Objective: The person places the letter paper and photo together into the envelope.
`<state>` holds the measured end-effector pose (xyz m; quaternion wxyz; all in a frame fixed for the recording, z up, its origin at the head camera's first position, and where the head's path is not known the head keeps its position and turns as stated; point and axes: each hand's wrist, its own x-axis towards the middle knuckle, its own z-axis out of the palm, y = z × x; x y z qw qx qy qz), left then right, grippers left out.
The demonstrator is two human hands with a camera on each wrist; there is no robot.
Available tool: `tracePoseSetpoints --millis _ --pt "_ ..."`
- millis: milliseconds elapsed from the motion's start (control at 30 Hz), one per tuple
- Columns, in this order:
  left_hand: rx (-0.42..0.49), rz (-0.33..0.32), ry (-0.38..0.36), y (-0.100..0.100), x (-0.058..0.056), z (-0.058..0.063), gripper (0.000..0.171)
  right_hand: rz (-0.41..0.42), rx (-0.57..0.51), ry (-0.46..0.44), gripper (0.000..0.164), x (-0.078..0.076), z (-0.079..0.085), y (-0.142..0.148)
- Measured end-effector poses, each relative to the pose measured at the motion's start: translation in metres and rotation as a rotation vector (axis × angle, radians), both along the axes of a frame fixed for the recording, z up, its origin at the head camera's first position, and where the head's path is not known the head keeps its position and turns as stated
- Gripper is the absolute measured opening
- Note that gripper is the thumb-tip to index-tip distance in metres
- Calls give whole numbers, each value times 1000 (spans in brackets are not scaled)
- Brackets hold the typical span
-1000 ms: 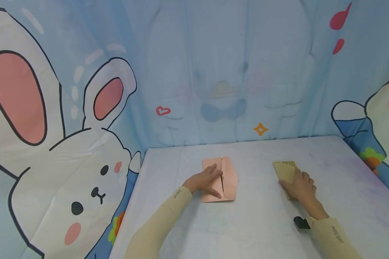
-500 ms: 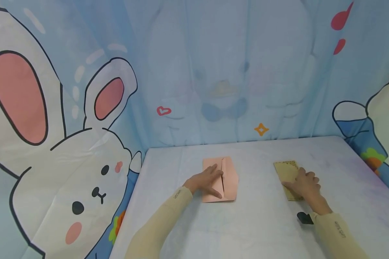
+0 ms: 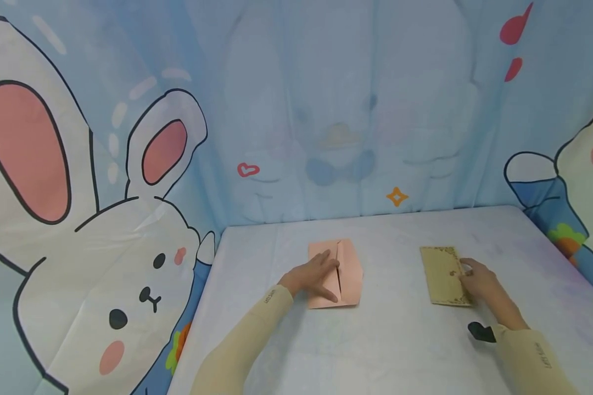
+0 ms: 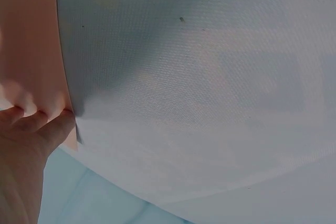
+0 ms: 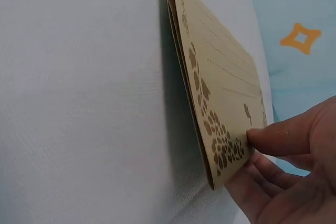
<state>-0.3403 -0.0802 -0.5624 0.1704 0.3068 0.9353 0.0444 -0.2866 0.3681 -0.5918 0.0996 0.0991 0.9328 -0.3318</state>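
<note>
A pink folded paper (image 3: 348, 272) lies flat on the table (image 3: 400, 345) left of centre. My left hand (image 3: 312, 275) rests on its left half with straight fingers; in the left wrist view the fingertips (image 4: 39, 121) press the pink paper (image 4: 31, 51). To the right lies a tan folded sheet (image 3: 442, 274) with a brown printed border. My right hand (image 3: 478, 280) pinches its right edge. In the right wrist view the thumb lies on top of the tan sheet (image 5: 220, 87), the fingers of the right hand (image 5: 283, 171) sit beneath, and that edge is lifted off the table.
A blue cartoon backdrop (image 3: 336, 109) with rabbits hangs behind and along both sides of the table. The pale tablecloth runs to a left edge near the rabbit print (image 3: 143, 274). A black wrist mount (image 3: 480, 332) sits at my right sleeve.
My right hand slid from the top of the tan sheet to its right edge and took hold of it there. The left hand and pink paper stayed still.
</note>
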Motion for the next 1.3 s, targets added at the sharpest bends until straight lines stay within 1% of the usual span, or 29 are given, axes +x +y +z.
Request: tracePoseSetpoints --millis 100,233,467,600,767,900,1033,1200,1300 --pt "-2 -4 1 0 0 -1 103 -37 -23 8 59 -1 -5 6" --pt "-7 3 3 0 -1 -3 104 -77 -60 42 59 2 -9 9" --pt "-9 -3 22 -1 -5 -8 104 -105 -99 127 59 9 -13 6" --pt "-3 -11 29 -1 -7 -8 104 -102 -109 172 58 11 -19 3" --pt "6 -18 32 -1 -7 -8 103 -78 -121 204 56 10 -22 -4" --pt "4 -15 29 -2 -7 -8 103 -59 -125 217 54 11 -18 -11" --pt "0 -16 29 -1 -7 -8 103 -59 -134 223 54 11 -15 -19" --pt "-8 -9 27 0 -6 -7 104 -54 -136 210 55 7 -16 -22" --pt "-10 -8 26 0 -5 -6 104 -46 -137 223 55 6 -18 -25"
